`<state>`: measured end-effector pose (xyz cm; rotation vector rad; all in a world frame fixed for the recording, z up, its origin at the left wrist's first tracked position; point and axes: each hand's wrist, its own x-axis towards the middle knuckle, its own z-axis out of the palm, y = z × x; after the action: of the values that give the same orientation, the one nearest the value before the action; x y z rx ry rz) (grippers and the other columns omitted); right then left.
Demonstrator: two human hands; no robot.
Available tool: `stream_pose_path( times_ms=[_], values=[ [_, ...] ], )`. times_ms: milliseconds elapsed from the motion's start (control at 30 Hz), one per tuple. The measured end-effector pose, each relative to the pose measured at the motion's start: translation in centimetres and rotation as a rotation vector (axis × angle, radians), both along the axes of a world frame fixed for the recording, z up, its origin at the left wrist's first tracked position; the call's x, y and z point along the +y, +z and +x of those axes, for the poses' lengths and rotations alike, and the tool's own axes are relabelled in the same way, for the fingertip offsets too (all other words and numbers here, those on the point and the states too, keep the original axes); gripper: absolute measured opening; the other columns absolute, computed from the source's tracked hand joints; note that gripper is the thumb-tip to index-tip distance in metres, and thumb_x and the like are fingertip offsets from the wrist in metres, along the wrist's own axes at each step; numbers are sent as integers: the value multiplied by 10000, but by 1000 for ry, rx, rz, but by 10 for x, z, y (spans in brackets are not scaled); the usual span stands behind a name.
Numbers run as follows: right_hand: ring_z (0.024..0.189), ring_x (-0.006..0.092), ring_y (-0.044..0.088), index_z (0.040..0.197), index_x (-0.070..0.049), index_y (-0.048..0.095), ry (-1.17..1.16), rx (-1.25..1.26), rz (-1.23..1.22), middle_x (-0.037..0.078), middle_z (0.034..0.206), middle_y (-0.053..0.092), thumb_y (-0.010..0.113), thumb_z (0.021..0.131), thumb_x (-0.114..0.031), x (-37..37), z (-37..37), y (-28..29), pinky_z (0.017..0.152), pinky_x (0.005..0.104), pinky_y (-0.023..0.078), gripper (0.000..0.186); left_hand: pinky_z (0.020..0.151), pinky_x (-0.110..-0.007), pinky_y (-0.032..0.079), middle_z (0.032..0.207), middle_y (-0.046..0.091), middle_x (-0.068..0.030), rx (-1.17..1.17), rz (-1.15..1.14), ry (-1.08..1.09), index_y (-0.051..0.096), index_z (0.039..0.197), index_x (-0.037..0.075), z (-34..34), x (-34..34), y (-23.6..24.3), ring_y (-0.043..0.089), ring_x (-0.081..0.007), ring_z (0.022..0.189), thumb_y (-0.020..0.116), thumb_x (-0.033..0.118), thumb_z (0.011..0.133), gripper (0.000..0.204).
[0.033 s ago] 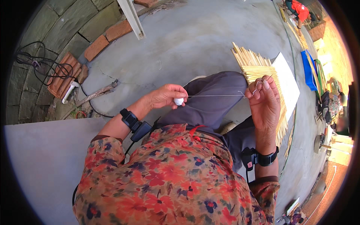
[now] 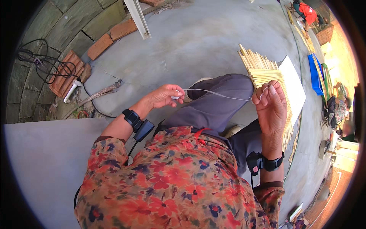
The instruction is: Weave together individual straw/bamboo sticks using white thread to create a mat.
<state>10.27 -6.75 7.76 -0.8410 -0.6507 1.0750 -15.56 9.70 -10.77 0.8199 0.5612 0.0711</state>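
The white thread (image 2: 217, 93) is stretched tight between my two hands, above the knee in grey trousers (image 2: 213, 108). My left hand (image 2: 164, 95) has its fingers closed on a small white spool (image 2: 176, 97) at the left end. My right hand (image 2: 271, 108) pinches the other end between thumb and fingertips, just in front of the mat of bamboo sticks (image 2: 263, 70) that lies on the concrete floor (image 2: 190, 42) to the right. I judge this as the step of drawing out thread for binding the sticks. The next move, I think, needs the right end brought down to the mat while the thread stays tight. A white board (image 2: 295, 86) lies beside the mat.
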Motion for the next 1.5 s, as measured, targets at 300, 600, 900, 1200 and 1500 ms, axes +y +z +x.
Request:
stream_pose_path(
  times_ms=[300, 600, 900, 1200, 1500],
  values=[
    [591, 86, 442, 881, -57, 531, -73, -146, -131, 28, 735, 549, 574, 889, -92, -3, -8, 7, 607, 285, 448, 56, 535, -268, 469, 860, 582, -57, 430, 734, -138, 607, 900, 59, -41, 4, -79, 558, -140, 741, 636, 123, 775, 144],
    [645, 116, 505, 893, -54, 540, 58, -97, -183, 40, 742, 554, 573, 893, -93, 8, -34, -3, 682, 321, 480, 51, 702, -343, 486, 864, 608, -104, 605, 1007, -185, 602, 1001, 47, -72, 0, -118, 593, -235, 827, 621, 99, 734, 272],
    [775, 176, 603, 947, -19, 560, -129, -311, -230, 68, 800, 601, 585, 884, -99, 0, 11, 21, 764, 314, 492, 105, 846, -353, 441, 1228, 548, -163, 395, 930, -976, 576, 1134, 66, -12, -42, -130, 562, -286, 1022, 553, 232, 835, 343],
    [812, 195, 604, 978, -8, 562, -256, -173, 6, 72, 864, 592, 534, 915, -106, -37, 61, 54, 758, 318, 493, 120, 843, -382, 463, 1052, 629, -184, 413, 1048, -835, 616, 1075, 40, -15, 1, -129, 598, -321, 970, 611, 182, 805, 305],
    [840, 187, 632, 913, -23, 558, -412, -316, -151, 75, 866, 618, 569, 885, -60, -59, 44, 36, 798, 306, 483, 47, 656, -252, 460, 851, 607, -68, 184, 1371, 92, 612, 929, -7, 75, 21, 63, 584, -129, 743, 558, 27, 845, 105]
  ],
)
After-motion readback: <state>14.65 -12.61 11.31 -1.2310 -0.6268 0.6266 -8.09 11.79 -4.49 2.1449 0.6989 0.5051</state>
